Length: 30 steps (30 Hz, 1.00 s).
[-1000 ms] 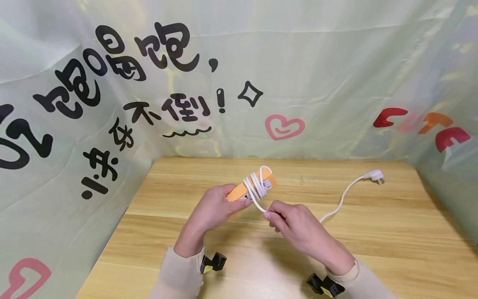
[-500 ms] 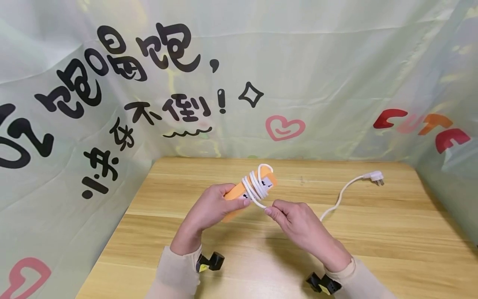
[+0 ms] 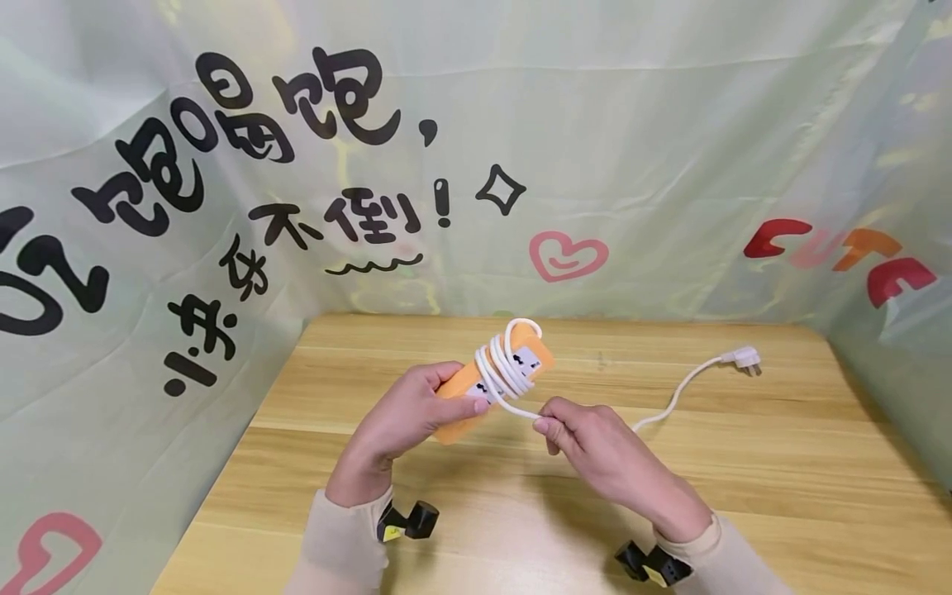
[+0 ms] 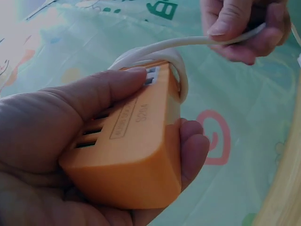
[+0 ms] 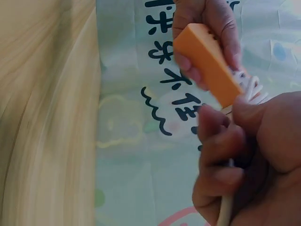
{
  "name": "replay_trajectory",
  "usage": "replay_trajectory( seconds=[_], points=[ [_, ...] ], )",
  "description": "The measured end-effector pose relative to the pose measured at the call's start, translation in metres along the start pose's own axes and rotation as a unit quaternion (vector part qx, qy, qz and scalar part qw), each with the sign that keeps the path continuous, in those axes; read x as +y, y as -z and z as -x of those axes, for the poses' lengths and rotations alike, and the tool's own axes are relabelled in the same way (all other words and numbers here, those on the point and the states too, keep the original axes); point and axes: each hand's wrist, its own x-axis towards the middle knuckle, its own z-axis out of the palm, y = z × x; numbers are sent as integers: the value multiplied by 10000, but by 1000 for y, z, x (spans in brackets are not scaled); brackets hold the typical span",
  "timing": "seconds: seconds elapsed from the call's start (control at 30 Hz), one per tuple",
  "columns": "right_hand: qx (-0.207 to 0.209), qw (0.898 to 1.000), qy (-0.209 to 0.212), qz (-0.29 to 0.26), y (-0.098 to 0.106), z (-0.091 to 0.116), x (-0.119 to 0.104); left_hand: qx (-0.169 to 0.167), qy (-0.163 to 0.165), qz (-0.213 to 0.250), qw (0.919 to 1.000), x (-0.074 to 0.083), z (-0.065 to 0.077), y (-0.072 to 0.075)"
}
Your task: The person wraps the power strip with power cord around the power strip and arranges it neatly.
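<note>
An orange power strip (image 3: 459, 382) with white socket faces is tilted above the table, gripped at its lower end by my left hand (image 3: 407, 413). In the left wrist view a row of USB slots shows on the power strip (image 4: 136, 136), and the left thumb lies over its top. A white cord (image 3: 497, 372) is wound several times round the strip's upper half. My right hand (image 3: 606, 450) pinches the cord between thumb and fingers, right of the strip; the right wrist view shows the cord (image 5: 226, 207) running on through the curled fingers.
The cord's far stretch ends in a white plug (image 3: 742, 358) lying on the wooden table (image 3: 297, 496) at the right. Printed fabric (image 3: 654, 149) with lettering and hearts hangs around the table's back and sides. Black cameras sit on both wrists.
The left hand has drifted slightly left and turned the power strip a little. The cord between strip and right hand runs flatter now. The plug has slid slightly left and down.
</note>
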Motion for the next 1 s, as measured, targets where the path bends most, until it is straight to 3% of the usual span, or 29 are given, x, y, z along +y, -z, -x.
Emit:
replay_trajectory(
  seconds=[0.2, 0.47, 0.63, 0.83, 1.0],
  points=[
    [202, 9995, -55, 224, 3, 0, 8, -150, -90, 243, 9996, 3, 4, 4],
    [-730, 9969, -63, -270, 13, -2, 18, -361, -252, 306, 9986, 1, 7, 13],
    [-418, 9971, -143, 628, 8, -4, 26, -721, -540, 171, 9958, 0, 9, 15],
    [-208, 9874, -593, 1453, 2, -7, 35, -1094, -707, -172, 9913, 0, 11, 16],
    [-633, 9911, -836, 825, 7, -8, 42, -1197, -655, -356, 9900, 0, 11, 16]
  ],
)
